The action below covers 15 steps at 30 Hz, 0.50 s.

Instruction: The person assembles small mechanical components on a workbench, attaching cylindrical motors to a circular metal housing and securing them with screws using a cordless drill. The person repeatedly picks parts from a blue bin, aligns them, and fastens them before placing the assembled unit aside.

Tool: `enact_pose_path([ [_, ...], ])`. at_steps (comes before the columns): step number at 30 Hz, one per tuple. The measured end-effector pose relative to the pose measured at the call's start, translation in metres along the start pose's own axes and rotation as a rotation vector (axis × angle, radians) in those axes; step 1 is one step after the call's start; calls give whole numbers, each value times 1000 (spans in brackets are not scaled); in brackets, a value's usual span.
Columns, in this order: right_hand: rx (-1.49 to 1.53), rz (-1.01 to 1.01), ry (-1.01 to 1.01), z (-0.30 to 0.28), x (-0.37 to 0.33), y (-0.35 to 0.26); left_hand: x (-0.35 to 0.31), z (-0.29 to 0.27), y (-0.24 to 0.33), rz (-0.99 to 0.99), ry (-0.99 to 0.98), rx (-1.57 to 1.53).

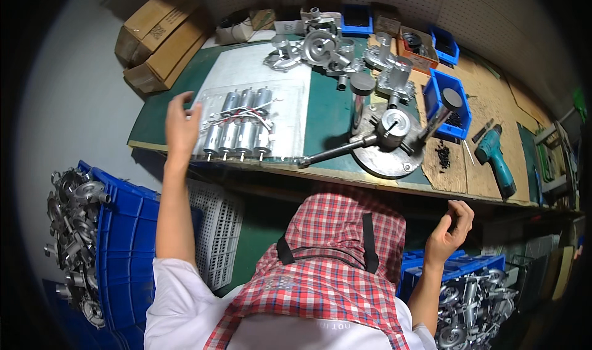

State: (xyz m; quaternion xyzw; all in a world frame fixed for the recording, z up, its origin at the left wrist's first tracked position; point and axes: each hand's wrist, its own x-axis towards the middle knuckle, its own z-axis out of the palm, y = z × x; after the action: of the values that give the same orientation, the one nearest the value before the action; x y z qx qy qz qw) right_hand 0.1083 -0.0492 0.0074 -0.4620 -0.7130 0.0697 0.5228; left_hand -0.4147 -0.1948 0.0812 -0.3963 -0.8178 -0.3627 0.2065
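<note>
While the smooth green surface (324, 112) stretches wide, a round metal fixture (377, 159) with a slanting bar (336, 151) stands on it, right of a glossy clear plastic tray (290, 119) where 7 silvery cylindrical motors (228, 137) lie in 2 rows. Beside them, the left hand (183, 128) is raised, fingers slightly bent, released; the right hand (452, 231) hangs before the front edge, fingers loosely curled, also released.

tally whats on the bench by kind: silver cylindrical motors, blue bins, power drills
Silver cylindrical motors: 7
Blue bins: 3
Power drill: 1
Total: 11
</note>
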Motion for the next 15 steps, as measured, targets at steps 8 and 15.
enact_pose_path([
  [8,82,113,-65,-6,-19,17,36,53,-22,-17,-514,292],
  [15,98,277,-28,-27,-35,44,13,6,8,-297,-460,432],
])
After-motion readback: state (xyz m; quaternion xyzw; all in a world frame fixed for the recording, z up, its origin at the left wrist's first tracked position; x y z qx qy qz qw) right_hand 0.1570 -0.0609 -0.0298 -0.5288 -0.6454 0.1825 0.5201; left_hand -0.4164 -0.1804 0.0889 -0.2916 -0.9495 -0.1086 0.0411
